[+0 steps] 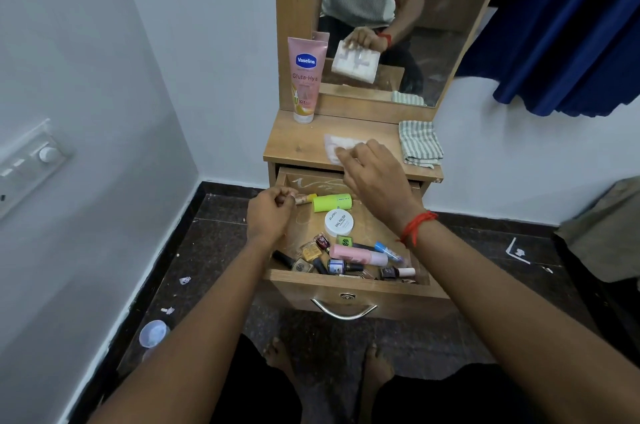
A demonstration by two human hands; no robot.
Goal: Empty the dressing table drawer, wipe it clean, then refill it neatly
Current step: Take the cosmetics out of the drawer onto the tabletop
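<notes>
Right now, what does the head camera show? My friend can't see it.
The left hand grips a small tube over an open drawer of nail polish bottles, while the right hand holds a white packet at the tabletop. A pink lotion tube and striped cloth sit there.

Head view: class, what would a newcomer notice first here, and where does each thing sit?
The open drawer at centre is cluttered with nail polish bottles. A pink Vaseline tube stands at the table top's back left corner. The right hand grips a white plastic tray over the table top, while the left hand pinches a small tube at the drawer's left.
</notes>
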